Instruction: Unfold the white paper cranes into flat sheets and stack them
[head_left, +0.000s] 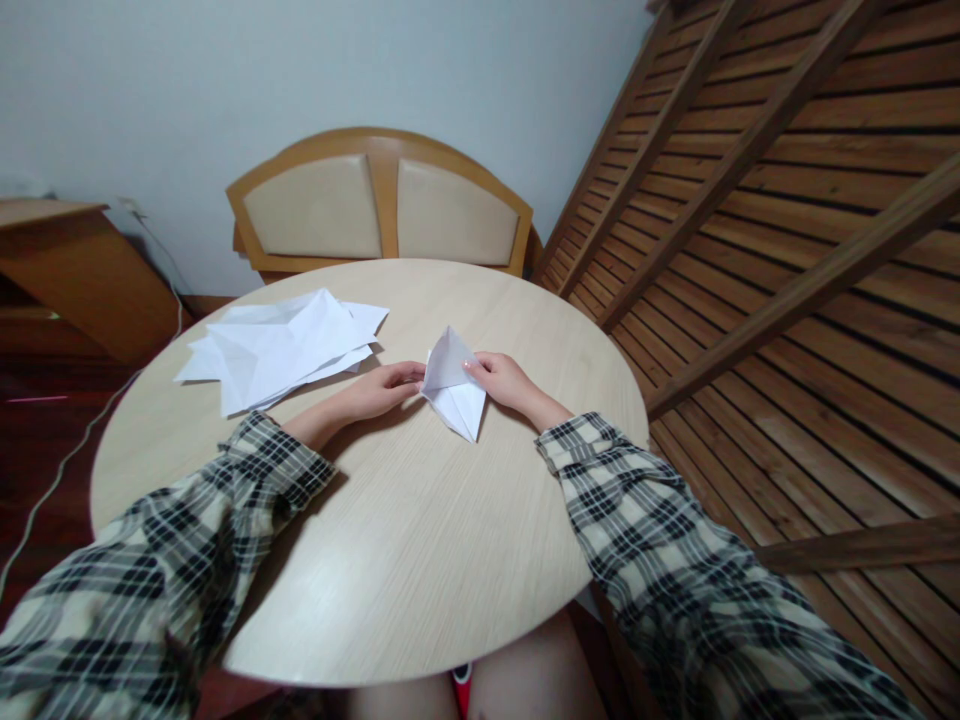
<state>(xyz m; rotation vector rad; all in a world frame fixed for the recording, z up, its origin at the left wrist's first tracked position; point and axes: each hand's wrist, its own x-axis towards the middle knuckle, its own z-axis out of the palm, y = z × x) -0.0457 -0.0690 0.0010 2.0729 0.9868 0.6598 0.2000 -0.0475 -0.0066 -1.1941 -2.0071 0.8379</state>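
Note:
A small folded sheet of white paper (459,392) is held just over the middle of the round table, one point up and another toward me. My right hand (504,380) pinches its right edge, thumb on the near face and fingers behind. At the paper's left corner, my left hand (386,388) has its fingertips closed on the edge; the fingers reach partly behind it. Creases run across the paper's lower half. Left of my hands lies a loose pile of creased white paper sheets (289,345), corners sticking out.
The pale wooden round table (420,560) fills the middle. Behind it a padded headboard (382,195) stands against the wall. A slatted wooden panel (750,250) rises on the right. At left are a wooden cabinet (90,260) and a white cable (56,480).

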